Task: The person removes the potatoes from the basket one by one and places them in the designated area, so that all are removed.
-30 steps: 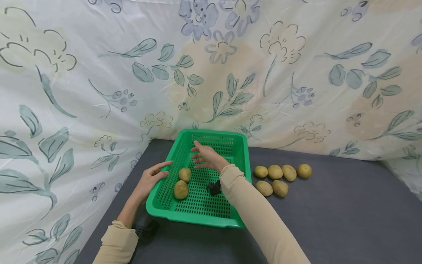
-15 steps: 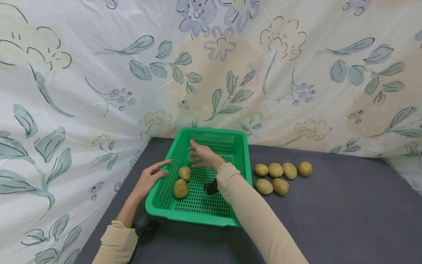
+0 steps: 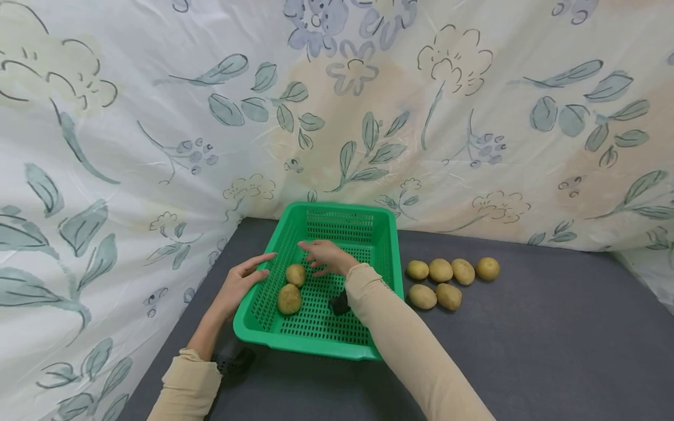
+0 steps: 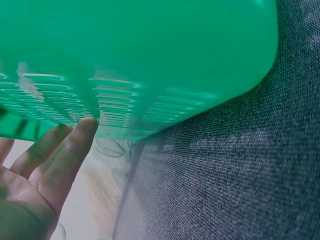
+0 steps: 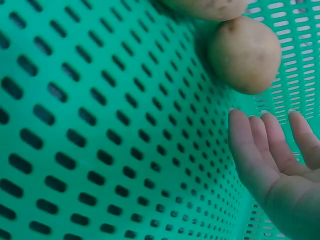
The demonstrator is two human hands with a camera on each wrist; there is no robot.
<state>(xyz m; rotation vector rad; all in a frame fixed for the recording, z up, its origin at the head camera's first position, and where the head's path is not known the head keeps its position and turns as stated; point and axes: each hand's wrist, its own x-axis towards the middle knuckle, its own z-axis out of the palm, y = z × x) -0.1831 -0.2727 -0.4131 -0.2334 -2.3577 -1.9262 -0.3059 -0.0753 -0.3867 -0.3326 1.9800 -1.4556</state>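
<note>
Left hand (image 3: 239, 289): grip apart, at the basket's (image 3: 316, 346) left rim; lightly steadied, might skid on the desk (image 3: 553, 327) if bumped. Two potatoes (image 3: 289, 299): inside, left; a brush could roll them. Right hand (image 3: 329, 258): grip apart, empty, near them. Six potatoes (image 3: 440, 270): desk, right.

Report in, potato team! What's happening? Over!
Left grip at basket rim; right grip inside, open, empty. Two potatoes in basket, six more on table. Nothing seen in right grip's way.

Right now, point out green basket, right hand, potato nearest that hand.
Green basket (image 3: 316, 345): head view, front rim.
Right hand (image 3: 329, 257): head view, middle of the hand.
Nearest potato (image 5: 246, 56): right wrist view, middle of its side.
</note>
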